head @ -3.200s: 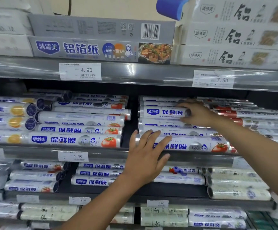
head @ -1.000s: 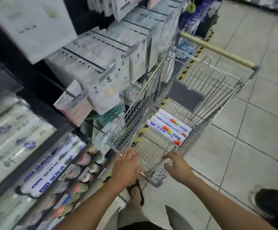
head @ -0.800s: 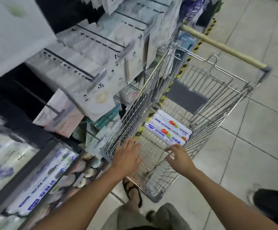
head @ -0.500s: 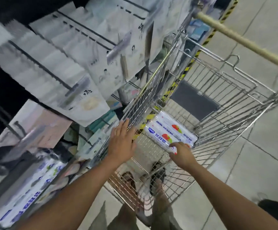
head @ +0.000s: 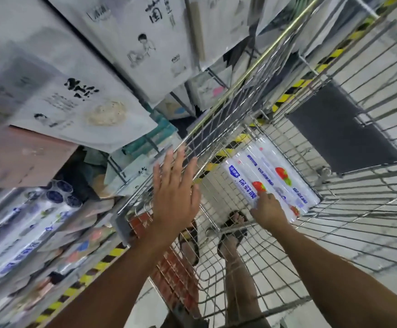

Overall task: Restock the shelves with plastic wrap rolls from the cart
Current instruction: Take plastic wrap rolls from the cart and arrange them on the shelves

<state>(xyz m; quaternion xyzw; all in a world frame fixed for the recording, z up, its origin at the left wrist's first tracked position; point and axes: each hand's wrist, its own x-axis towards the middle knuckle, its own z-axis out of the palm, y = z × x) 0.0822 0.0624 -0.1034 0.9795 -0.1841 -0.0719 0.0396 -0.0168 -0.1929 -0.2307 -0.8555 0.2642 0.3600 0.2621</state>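
Several plastic wrap rolls are seen lying side by side on the wire floor of the cart, touching one another, against its right wall and just in front of a dark panel. The right hand is lowered into the basket and laid on the near end of the nearest roll, with a fingertip beside the printed tomato; whether the fingers are clamped round the roll or merely resting on it cannot be told. The left hand is held flat over the cart's near left corner, palm down, its fingers straight and spread apart, with nothing held; contact with the wire cannot be told. Sandalled feet are visible through the mesh. To the left, shelves stocked with similar rolls are shown, blurred, with white hanging packages above them and yellow-and-black tape along the base.
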